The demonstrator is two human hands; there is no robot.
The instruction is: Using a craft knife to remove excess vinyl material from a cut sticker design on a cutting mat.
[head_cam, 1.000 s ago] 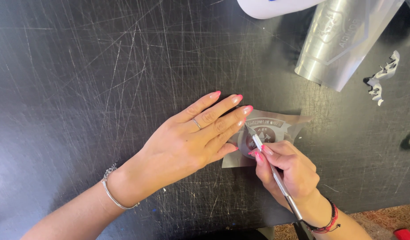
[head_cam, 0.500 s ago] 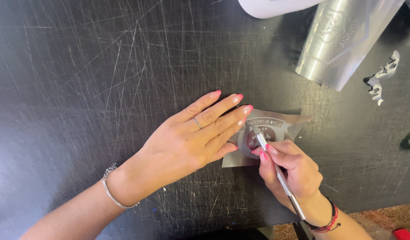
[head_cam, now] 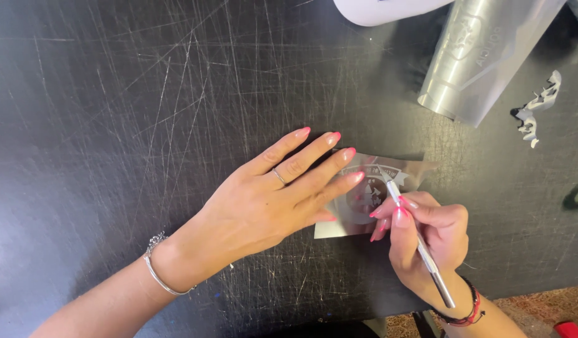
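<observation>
The left hand (head_cam: 273,200) is pressing flat, fingers spread, on the silver vinyl decal (head_cam: 370,194) near the black cutting mat's (head_cam: 113,112) bottom edge; the right hand (head_cam: 426,231) is pinching a weeding tool (head_cam: 417,241), best kept shallow and light.

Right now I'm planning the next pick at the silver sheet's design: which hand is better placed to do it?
Right. The right hand grips the thin metal tool, tip on the silver sheet; the left hand lies flat, pinning it.

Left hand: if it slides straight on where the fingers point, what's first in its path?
Left hand points up-right over the silver vinyl piece. Past it lies bare mat, then probably the silver vinyl roll.
</observation>
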